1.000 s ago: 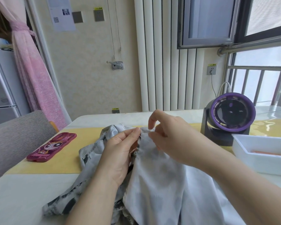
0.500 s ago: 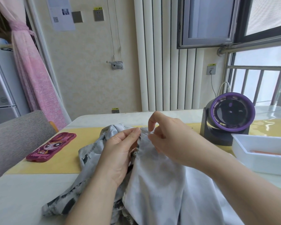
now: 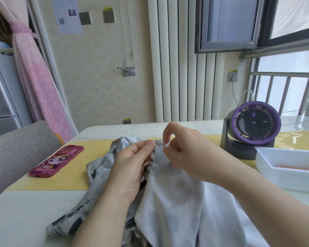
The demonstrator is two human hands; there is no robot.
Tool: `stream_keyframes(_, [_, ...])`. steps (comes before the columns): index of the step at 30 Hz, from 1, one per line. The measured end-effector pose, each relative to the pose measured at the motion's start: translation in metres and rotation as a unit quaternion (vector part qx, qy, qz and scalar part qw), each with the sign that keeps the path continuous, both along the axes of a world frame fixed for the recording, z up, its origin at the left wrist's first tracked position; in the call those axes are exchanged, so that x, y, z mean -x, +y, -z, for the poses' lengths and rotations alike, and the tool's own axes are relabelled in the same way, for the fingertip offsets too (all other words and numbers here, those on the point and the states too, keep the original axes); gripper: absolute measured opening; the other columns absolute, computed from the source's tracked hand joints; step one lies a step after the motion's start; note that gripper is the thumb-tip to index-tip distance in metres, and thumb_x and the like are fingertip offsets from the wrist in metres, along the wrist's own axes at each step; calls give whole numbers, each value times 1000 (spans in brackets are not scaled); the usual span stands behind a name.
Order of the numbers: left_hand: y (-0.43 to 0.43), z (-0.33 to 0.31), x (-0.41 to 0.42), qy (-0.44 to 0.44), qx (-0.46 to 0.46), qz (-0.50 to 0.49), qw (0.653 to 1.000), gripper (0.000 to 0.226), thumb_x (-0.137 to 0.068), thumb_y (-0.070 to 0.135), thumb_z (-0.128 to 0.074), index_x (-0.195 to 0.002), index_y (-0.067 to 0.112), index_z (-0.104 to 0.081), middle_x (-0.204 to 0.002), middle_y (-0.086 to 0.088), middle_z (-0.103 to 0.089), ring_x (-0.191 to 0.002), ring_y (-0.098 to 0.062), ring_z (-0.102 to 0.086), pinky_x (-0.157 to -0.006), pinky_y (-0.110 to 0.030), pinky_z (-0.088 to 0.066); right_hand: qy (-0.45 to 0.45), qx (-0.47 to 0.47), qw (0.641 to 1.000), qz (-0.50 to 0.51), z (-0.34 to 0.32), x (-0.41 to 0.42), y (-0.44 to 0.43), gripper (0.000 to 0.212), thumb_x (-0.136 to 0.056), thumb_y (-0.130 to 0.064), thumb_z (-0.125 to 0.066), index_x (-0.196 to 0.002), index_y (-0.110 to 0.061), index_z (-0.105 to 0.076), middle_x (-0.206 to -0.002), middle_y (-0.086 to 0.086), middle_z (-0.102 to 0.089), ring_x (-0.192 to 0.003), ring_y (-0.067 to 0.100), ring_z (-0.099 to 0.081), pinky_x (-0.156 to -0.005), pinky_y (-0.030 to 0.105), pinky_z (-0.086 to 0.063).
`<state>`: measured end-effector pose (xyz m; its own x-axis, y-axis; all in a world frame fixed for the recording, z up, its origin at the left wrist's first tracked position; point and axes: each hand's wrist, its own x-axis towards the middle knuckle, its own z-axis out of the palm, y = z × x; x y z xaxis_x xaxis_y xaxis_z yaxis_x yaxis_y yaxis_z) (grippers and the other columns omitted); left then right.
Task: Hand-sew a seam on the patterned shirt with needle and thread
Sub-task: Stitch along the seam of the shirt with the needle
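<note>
Your grey-and-white patterned fabric shirt [image 3: 169,202] is lying bunched at the near middle of the pale table [image 3: 21,216], its far fold lifting up between your hands. Your left hand [image 3: 130,166] is pinching that fold's edge, thumb and forefinger pressing together, the remaining fingers curling under the cloth. Your right hand [image 3: 184,154] is pinching the thin metal needle [image 3: 160,146] between thumb and fingertip, with the forefinger arching loosely above. The needle is sitting nearly level, its long axis running left to right across the gap between the two pinches. Judging by the grip, its tip is facing left toward your left fingertips, though it is too fine to confirm, and the thread is not showing clearly. To do this stitch well, you should be holding the fold taut, entering close to the edge, taking a short bite, steering the tip clear of your left thumb, and drawing through along the needle's own line.
</note>
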<state>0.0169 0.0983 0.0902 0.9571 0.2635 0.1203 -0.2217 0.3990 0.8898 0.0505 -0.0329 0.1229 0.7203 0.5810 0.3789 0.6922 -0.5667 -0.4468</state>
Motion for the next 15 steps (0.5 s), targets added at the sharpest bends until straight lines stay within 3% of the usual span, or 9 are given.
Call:
stream_keyframes(9, [2, 4, -3, -5, -28, -12, 1000, 7, -83, 11, -61, -80, 8, -66, -59, -1, -66, -51, -9, -61, -48, -17, -49, 15, 4, 1000, 6, 0, -1, 0, 10, -91, -14, -44, -93, -23, -40, -66, 0, -63, -51, 7, -46, -54, 24, -42])
stream_keyframes(15, [2, 10, -7, -57, -212, -110, 969, 6, -85, 14, -64, -83, 16, -69, -61, 15, -66, -58, 5, -58, -58, -5, -42, 52, -15, 998, 7, 0, -1, -2, 12, -91, -14, -45, -89, -25, -40, -62, -3, -64, -42, 5, -45, -47, 21, -42])
